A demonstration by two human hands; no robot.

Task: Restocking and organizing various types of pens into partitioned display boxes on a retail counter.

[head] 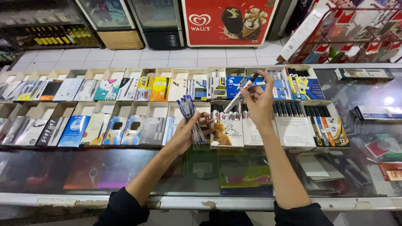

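White-barrelled marker (238, 93) with a black cap, held raised and slanted in the right hand (258, 100), fingers pinched around its upper end, above the rear row of boxes. The left hand (184, 136) is closed on a bundle of blue pens (189, 115), fanned upward over the front row.

Risks, as judged: the bundle is loosely fanned and gripped low, so a pen could slide out and drop among the open boxes or onto the glass table (209, 175). The marker is held by fingertips only (a light hold), and a knock against the bundle could dislodge it.

Containers: directly below the hands, an open box of markers with red and black caps (228, 113) is full and standing in rows. To the right, a box of black pens (289, 109) and a box of mixed-colour pens (320, 119). To the left, cardboard trays of packaged pens (104, 129) run along both rows. Behind, a red freezer cabinet (228, 23) stands on the tiled floor (167, 56).
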